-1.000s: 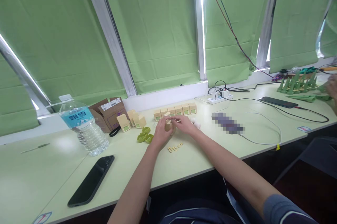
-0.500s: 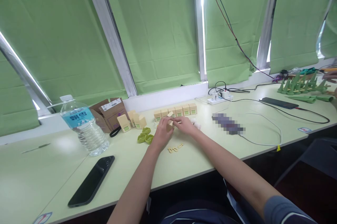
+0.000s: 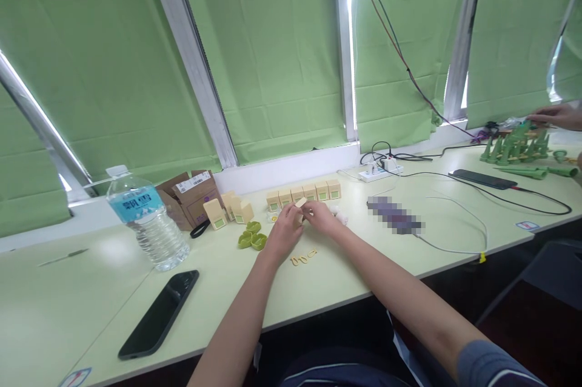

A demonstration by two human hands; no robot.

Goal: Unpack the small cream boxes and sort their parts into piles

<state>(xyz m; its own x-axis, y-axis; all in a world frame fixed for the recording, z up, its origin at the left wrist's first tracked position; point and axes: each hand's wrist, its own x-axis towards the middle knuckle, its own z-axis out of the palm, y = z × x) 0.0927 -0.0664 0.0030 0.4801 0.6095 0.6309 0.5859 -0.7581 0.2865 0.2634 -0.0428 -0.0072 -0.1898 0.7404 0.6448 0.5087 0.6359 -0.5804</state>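
My left hand [image 3: 284, 232] and my right hand [image 3: 321, 218] meet over the table, fingers closed around a small cream box-shaped piece [image 3: 301, 202]. Only its top shows between the fingertips; the rest is hidden. Just behind my hands stands a row of several cream blocks [image 3: 322, 191] with green squares on their fronts. Left of my left hand lie green rounded, cup-like pieces [image 3: 245, 239]. Small yellow loop-shaped pieces [image 3: 303, 259] lie on the table nearer to me. Some whitish pieces [image 3: 341, 217] sit beyond my right wrist, partly covered.
More cream pieces [image 3: 215, 215] stand beside an open cardboard box [image 3: 193, 199]. A water bottle [image 3: 148, 220] and a black phone [image 3: 159, 314] are at left. A power strip [image 3: 381, 173], cables and another phone [image 3: 482, 179] lie right. Another person's hand [image 3: 557, 116] is above green cone-shaped pieces [image 3: 518, 147].
The cream piece between my fingers has turned, and its top now faces up more plainly. At far right, the other person's hand has moved in over the green cones.
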